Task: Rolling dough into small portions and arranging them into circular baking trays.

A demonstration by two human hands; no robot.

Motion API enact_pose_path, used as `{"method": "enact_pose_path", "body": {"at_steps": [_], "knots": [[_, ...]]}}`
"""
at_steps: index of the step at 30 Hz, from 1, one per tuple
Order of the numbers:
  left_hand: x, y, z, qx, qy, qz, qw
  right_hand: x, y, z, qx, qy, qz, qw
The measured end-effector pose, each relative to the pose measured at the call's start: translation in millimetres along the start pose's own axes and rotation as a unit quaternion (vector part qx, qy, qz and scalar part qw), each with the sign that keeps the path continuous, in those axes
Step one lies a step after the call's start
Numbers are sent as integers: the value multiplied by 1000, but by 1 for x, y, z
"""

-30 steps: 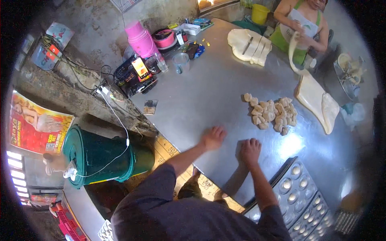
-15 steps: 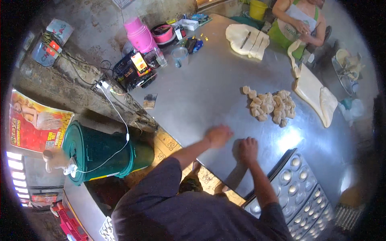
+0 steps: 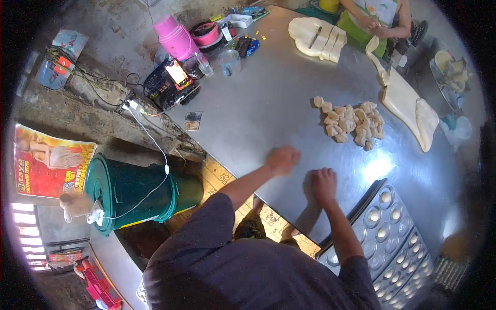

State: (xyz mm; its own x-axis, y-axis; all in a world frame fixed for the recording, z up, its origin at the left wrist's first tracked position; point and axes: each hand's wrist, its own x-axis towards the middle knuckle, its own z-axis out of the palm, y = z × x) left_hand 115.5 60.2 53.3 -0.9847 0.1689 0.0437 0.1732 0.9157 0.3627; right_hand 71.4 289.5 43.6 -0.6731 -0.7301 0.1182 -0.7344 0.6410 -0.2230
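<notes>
My left hand point(image 3: 283, 160) rests on the steel table point(image 3: 248, 113) near its front edge, cupped with the fingers curled in. Just right of it, my right hand point(image 3: 324, 185) presses down on the table with bent fingers. Whatever lies under either palm is hidden. Beyond my hands is a pile of cut dough pieces point(image 3: 345, 123). At my right forearm stands a dark baking tray point(image 3: 391, 243) with round cups, several of them holding small dough balls.
Long dough sheet point(image 3: 405, 106) and sliced dough slab point(image 3: 305, 39) lie farther back, near a co-worker's hands point(image 3: 373, 26). Pink bucket point(image 3: 175, 39), clear plastic tub point(image 3: 229, 63) and lit phone point(image 3: 176, 74) stand at the back left. A green lidded bin point(image 3: 134, 192) lies left of me.
The whole view has shifted a little. My hands stay over the same part of the table, both still curled, with the right hand slightly farther from the left.
</notes>
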Motion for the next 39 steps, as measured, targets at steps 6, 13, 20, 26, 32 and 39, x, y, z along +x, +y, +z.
{"method": "enact_pose_path", "body": {"at_steps": [6, 13, 20, 26, 32, 39], "knots": [[-129, 18, 18, 70, 116, -42, 990, -120, -25, 25, 9, 24, 59, 998], [-24, -3, 1, 18, 106, -20, 994, -10, -36, -1, 32, 2, 16, 999], [-55, 8, 3, -83, 65, -74, 992, -79, -25, -40, 289, 73, 189, 936], [5, 193, -6, -402, -23, 53, 914, -167, -13, -116, 268, 321, 338, 843], [33, 309, 14, -160, 9, 339, 927, -282, 29, -123, 107, 335, 520, 779], [123, 249, 42, -146, 119, 274, 943, -303, 8, -131, 36, 376, 522, 764]]}}
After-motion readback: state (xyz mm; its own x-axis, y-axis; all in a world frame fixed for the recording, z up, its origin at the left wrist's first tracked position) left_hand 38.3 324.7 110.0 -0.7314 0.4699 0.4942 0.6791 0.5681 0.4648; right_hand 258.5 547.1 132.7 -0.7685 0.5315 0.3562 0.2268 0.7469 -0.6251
